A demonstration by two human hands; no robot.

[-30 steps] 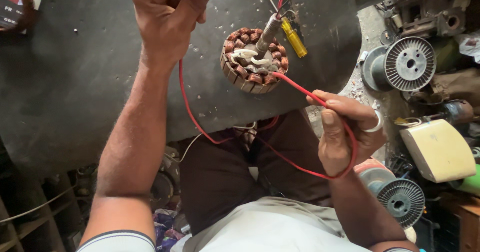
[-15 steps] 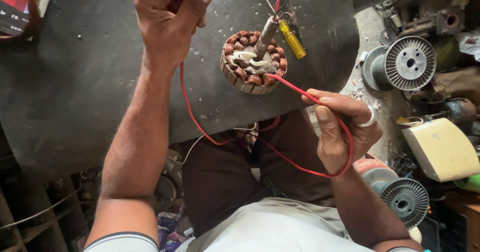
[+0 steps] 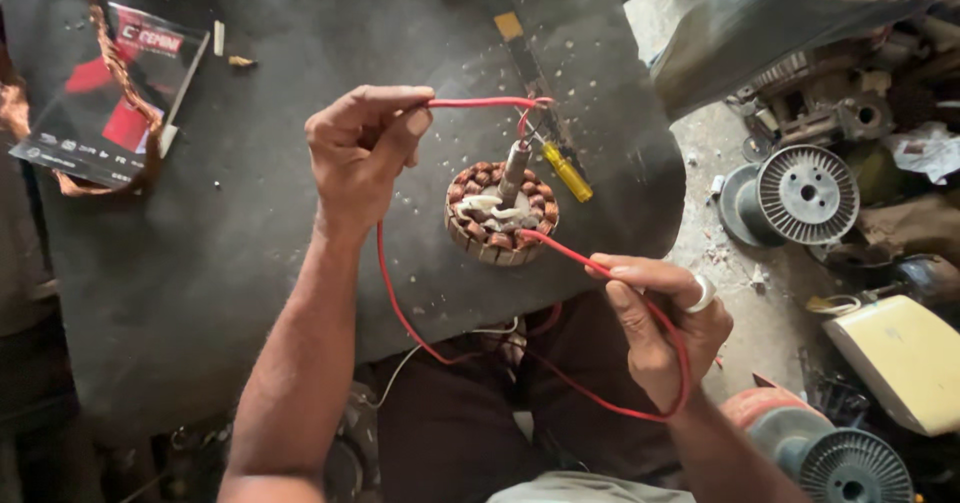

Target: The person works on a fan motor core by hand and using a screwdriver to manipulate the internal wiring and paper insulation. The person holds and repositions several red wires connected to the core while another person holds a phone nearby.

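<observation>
Dark, dusty and speckled, the work table (image 3: 250, 263) fills most of the view, with a cluttered floor to its right. Near the table's front edge sits a round motor stator (image 3: 500, 213) wound with copper coils, a metal shaft standing up from its middle. The left hand (image 3: 365, 158) hovers just left of the stator, its fingers (image 3: 400, 98) curled tight, thumb and forefinger pinched on a red wire (image 3: 480, 103) that runs across to the top of the shaft. The right hand (image 3: 665, 328) sits below and right of the stator, off the table edge, fingers drawn together around a second red lead (image 3: 560, 248) whose tip touches the stator's rim (a ring shows on one finger). Slack red wire loops down between the arms. A yellow-handled screwdriver (image 3: 567, 171) lies just beside the stator. A glossy booklet (image 3: 110, 93) lies at the far left, and a ribbed grey spool (image 3: 805, 193) rests on the floor.
</observation>
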